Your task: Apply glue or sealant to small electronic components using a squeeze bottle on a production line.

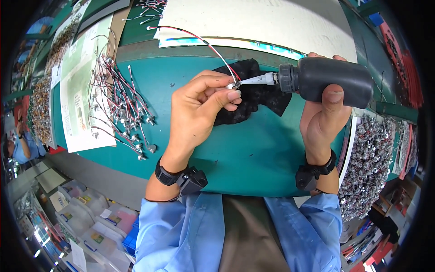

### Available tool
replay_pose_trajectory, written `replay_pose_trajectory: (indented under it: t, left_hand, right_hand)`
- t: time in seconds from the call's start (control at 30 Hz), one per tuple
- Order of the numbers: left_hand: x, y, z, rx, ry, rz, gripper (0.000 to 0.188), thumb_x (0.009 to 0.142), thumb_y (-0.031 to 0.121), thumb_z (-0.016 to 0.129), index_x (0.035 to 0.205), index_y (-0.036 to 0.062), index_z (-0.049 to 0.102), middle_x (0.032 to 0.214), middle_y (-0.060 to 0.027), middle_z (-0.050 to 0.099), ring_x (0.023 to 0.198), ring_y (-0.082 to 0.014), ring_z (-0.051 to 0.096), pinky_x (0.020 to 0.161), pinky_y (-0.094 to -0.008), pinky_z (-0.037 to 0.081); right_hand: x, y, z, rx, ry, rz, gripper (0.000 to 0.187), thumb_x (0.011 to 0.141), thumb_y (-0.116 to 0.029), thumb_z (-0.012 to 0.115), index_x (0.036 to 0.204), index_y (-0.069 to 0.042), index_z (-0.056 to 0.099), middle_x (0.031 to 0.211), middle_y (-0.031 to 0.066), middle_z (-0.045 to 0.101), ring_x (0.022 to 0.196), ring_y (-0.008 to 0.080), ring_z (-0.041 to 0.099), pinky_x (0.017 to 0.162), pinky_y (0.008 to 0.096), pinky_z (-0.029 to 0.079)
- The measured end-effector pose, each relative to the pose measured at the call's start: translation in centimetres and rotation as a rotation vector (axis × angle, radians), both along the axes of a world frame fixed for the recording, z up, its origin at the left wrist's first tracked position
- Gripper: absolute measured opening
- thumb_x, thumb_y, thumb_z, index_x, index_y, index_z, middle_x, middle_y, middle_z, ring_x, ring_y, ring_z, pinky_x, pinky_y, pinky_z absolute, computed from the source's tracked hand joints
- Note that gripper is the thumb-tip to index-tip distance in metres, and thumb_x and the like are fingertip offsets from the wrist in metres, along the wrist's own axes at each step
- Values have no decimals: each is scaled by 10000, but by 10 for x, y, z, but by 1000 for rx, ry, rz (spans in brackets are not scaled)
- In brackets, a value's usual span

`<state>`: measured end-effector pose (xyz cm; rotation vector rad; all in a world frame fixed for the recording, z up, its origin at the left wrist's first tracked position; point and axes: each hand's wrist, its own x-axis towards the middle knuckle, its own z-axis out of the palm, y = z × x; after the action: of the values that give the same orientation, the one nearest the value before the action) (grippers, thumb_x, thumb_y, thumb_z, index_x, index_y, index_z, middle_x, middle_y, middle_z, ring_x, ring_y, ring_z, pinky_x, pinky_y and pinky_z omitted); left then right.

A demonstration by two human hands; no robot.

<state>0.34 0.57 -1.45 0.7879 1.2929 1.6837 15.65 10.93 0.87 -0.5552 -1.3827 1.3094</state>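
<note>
My left hand (199, 111) pinches a small metal part (233, 85) at the end of a red, black and white wire (199, 38) that runs up and to the left. My right hand (322, 119) grips a dark grey squeeze bottle (337, 80), laid sideways. Its pale nozzle (258, 80) touches the small part. A black cloth (253, 93) lies on the green table (253, 149) just beneath the part and nozzle. Both wrists wear black bands with small devices.
A heap of similar wired parts (120, 102) lies at the left, partly on paper sheets (79, 90). A tray of many small metal parts (374, 158) sits at the right. White board (263, 20) at the back. Plastic bins (90, 222) stand below left. Another person (20, 145) sits far left.
</note>
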Motion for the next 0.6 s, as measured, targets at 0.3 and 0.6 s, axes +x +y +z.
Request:
replay_pose_trajectory:
  t: [0.3,0.6]
  left_hand:
    - [-1,-1,-1,7,1,-8,123,753,-68,541,874,-82,554,875,-124,542,706,-181,600,582,-228,514]
    - [-2,-1,-4,34,-13,-22,130,757,-74,534,886,-85,543,886,-139,542,730,-216,609,597,-239,520]
  right_hand:
    - [0,2,0,7,-16,30,635,753,-376,595,1147,40,321,1043,209,479,1018,292,470,880,384,386]
    - [1,3,-1,10,18,-1,634,752,-378,595,1146,37,322,1051,198,470,1015,294,471,872,382,394]
